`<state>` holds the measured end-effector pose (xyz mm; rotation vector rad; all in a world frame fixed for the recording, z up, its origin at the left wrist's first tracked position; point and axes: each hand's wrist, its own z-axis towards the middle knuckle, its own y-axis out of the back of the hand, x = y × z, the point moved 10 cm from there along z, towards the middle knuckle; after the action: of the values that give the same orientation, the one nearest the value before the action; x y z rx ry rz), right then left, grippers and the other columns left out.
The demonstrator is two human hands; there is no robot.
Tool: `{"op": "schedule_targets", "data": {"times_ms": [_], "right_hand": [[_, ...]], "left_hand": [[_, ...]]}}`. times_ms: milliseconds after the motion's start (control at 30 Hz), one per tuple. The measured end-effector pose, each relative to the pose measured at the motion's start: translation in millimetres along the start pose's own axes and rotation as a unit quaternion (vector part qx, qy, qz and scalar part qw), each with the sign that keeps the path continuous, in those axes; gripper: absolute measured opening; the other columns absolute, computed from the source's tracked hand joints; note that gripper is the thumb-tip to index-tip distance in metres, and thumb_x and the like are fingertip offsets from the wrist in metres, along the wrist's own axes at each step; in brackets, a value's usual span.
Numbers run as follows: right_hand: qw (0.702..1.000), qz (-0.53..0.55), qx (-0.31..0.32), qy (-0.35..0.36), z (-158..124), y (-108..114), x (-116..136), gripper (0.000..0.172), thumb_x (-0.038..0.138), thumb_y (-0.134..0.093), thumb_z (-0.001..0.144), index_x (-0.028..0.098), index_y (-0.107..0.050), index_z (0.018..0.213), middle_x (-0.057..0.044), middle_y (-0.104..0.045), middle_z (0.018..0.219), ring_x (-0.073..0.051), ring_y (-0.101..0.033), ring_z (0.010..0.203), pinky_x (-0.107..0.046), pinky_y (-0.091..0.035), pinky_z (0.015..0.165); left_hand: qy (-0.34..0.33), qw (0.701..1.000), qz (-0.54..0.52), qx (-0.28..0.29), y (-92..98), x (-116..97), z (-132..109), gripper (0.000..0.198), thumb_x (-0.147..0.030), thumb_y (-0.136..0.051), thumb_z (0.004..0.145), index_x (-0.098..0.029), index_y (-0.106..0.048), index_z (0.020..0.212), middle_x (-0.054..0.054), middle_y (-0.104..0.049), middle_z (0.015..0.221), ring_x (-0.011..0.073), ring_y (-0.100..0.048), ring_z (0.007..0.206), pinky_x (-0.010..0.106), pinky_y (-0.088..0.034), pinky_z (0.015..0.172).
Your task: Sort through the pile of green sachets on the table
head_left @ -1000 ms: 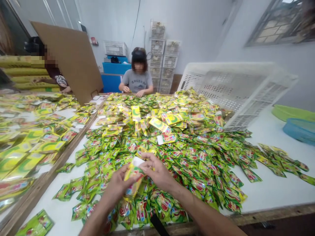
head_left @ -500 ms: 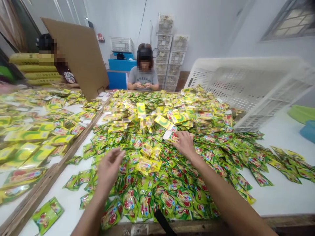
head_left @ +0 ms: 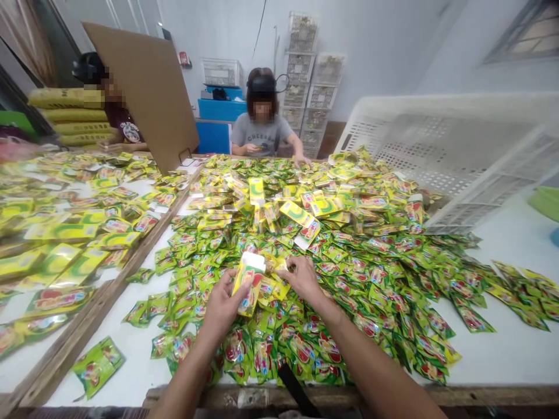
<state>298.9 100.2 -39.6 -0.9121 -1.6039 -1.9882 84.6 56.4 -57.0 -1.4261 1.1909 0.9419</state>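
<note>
My left hand (head_left: 227,299) is closed around a small yellow and green printed box (head_left: 250,285), held upright with its white top flap raised. Just to the right, my right hand (head_left: 303,279) has its fingertips pinched on the edge of a yellow sachet (head_left: 277,288). That sachet is one of several yellow ones lying on a wide heap of green sachets (head_left: 301,343). Behind my hands, more yellow boxes (head_left: 297,214) lie piled on the heap, one with a white flap showing.
A large white perforated crate (head_left: 437,151) stands tilted at the right. A wooden strip (head_left: 109,291) divides the table, with more boxes to its left. A cardboard panel (head_left: 148,93) rises at the far left. Two people work across the table; stacked crates (head_left: 301,75) stand behind.
A box from the pile is now in my left hand. My right hand has left the pile and come down to the yellow sachets. The person opposite has stretched an arm forward.
</note>
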Motion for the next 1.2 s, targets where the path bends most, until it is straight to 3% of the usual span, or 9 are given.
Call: {"op": "schedule_targets", "data": {"times_ms": [100,200,333,467,733,967,1100,1167,1200], "right_hand": [[0.994,0.106,-0.016,0.009,-1.1,3.6,-5.2,0.031,0.048,-0.064,0.066,0.02,-0.051,0.061,-0.002,-0.058,0.073,-0.022,-0.051,0.077,-0.03,-0.038,0.066],[0.959,0.283,-0.028,-0.011,-5.8,17.5,-5.4,0.035,0.051,-0.066,0.064,0.021,-0.047,0.067,0.003,-0.052,0.062,-0.015,-0.048,0.06,-0.025,-0.037,0.056],[0.919,0.382,0.097,-0.013,-19.8,11.5,13.7,0.038,0.044,-0.074,0.058,0.019,-0.053,0.079,0.002,-0.055,0.069,-0.013,-0.052,0.063,-0.025,-0.042,0.06],[0.922,0.333,0.197,0.017,-39.0,3.7,28.6,0.035,0.039,-0.073,0.063,0.018,-0.055,0.085,0.004,-0.052,0.067,-0.011,-0.049,0.06,-0.023,-0.04,0.057],[0.939,0.257,0.218,0.065,-55.7,14.9,33.5,0.029,0.034,-0.066,0.071,0.02,-0.05,0.091,0.01,-0.035,0.054,-0.009,-0.034,0.05,-0.022,-0.026,0.049],[0.942,0.231,0.235,0.063,-82.0,12.7,25.3,0.031,0.027,-0.067,0.071,0.022,-0.052,0.097,0.01,-0.041,0.055,-0.01,-0.04,0.052,-0.021,-0.029,0.051],[0.96,0.199,0.19,0.056,-61.8,32.8,1.0,0.032,0.027,-0.054,0.08,0.021,-0.049,0.111,0.0,-0.063,0.083,-0.015,-0.057,0.073,-0.028,-0.043,0.067],[0.987,0.075,0.12,0.075,-35.8,55.4,-19.2,0.039,0.017,-0.048,0.08,0.021,-0.048,0.119,-0.007,-0.063,0.106,-0.02,-0.056,0.097,-0.036,-0.041,0.084],[0.991,-0.025,0.097,0.088,-22.8,63.0,-29.6,0.048,0.011,-0.051,0.073,0.021,-0.05,0.12,-0.009,-0.058,0.119,-0.024,-0.049,0.111,-0.042,-0.035,0.092]], "left_hand": [[-0.004,0.999,0.032,0.015,5.0,-3.2,-4.7,0.047,-0.042,-0.07,0.066,-0.015,-0.058,0.102,0.01,-0.071,0.095,0.0222,-0.067,0.077,0.031,-0.052,0.069],[-0.025,0.994,0.093,0.045,-0.4,-10.0,-6.7,0.043,-0.039,-0.07,0.067,-0.015,-0.062,0.102,0.009,-0.07,0.099,0.0239,-0.065,0.088,0.032,-0.05,0.077],[-0.033,0.986,0.115,0.113,-21.4,-13.1,-13.4,0.037,-0.036,-0.068,0.069,-0.017,-0.065,0.101,0.007,-0.069,0.104,0.0241,-0.062,0.097,0.033,-0.046,0.085],[0.029,0.981,0.08,0.174,-40.0,-1.7,-25.8,0.033,-0.036,-0.066,0.071,-0.018,-0.067,0.099,0.006,-0.069,0.1,0.0217,-0.063,0.088,0.03,-0.048,0.078],[0.089,0.978,0.033,0.185,-45.0,20.8,-32.9,0.033,-0.034,-0.072,0.067,-0.018,-0.067,0.095,0.004,-0.071,0.089,0.0172,-0.063,0.076,0.025,-0.046,0.072],[0.123,0.973,0.048,0.188,-55.4,40.7,-39.0,0.036,-0.034,-0.074,0.065,-0.015,-0.066,0.094,0.004,-0.071,0.079,0.0145,-0.062,0.068,0.022,-0.044,0.064],[0.162,0.971,-0.001,0.175,-59.3,45.4,-39.0,0.038,-0.035,-0.076,0.061,-0.017,-0.065,0.093,0.004,-0.071,0.077,0.0154,-0.064,0.067,0.023,-0.046,0.063],[0.172,0.973,-0.023,0.153,-58.3,45.0,-36.7,0.041,-0.035,-0.077,0.059,-0.017,-0.064,0.093,0.004,-0.072,0.077,0.0149,-0.064,0.064,0.022,-0.047,0.061],[0.173,0.974,-0.034,0.142,-57.8,44.1,-35.4,0.042,-0.034,-0.078,0.058,-0.017,-0.064,0.094,0.004,-0.072,0.079,0.0146,-0.064,0.063,0.022,-0.047,0.06]]}}
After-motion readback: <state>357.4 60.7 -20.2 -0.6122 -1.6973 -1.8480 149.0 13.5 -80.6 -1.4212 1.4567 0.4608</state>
